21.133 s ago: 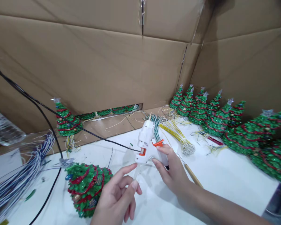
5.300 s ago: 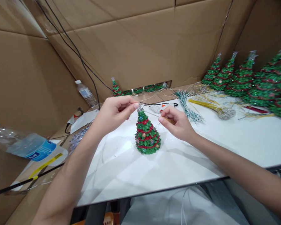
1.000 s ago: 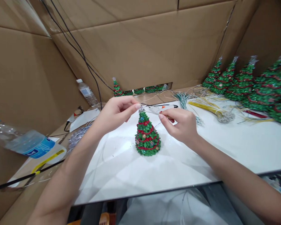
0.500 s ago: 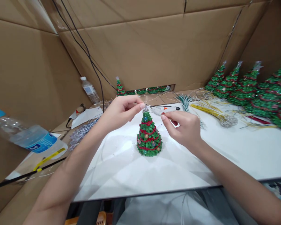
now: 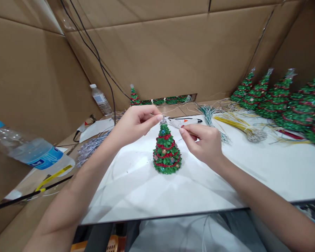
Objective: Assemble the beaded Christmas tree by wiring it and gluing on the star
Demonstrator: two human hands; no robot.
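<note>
A small green Christmas tree [image 5: 167,150] with red garlands and tiny ornaments stands upright on the white board [image 5: 189,196]. At its top is a clear star [image 5: 164,121]; my left hand [image 5: 139,124] pinches it between thumb and forefinger. My right hand [image 5: 203,140] is closed in a pinch just right of the tree's upper part. What its fingertips hold is too thin and small to make out. Behind them lies a white glue gun [image 5: 185,121] with an orange trigger and black end.
Several finished-looking trees [image 5: 283,98] line the right side. Bundles of green wires [image 5: 210,113] and yellow wires [image 5: 235,126] lie on the board's right. To the left are a large water bottle [image 5: 39,152], a smaller bottle [image 5: 101,99] and clear-tipped wires [image 5: 91,147]. Black cables [image 5: 102,66] hang behind.
My right hand has shifted slightly left, closer to the treetop. The left hand keeps its pinch on the star, and the tree stands in the same place.
</note>
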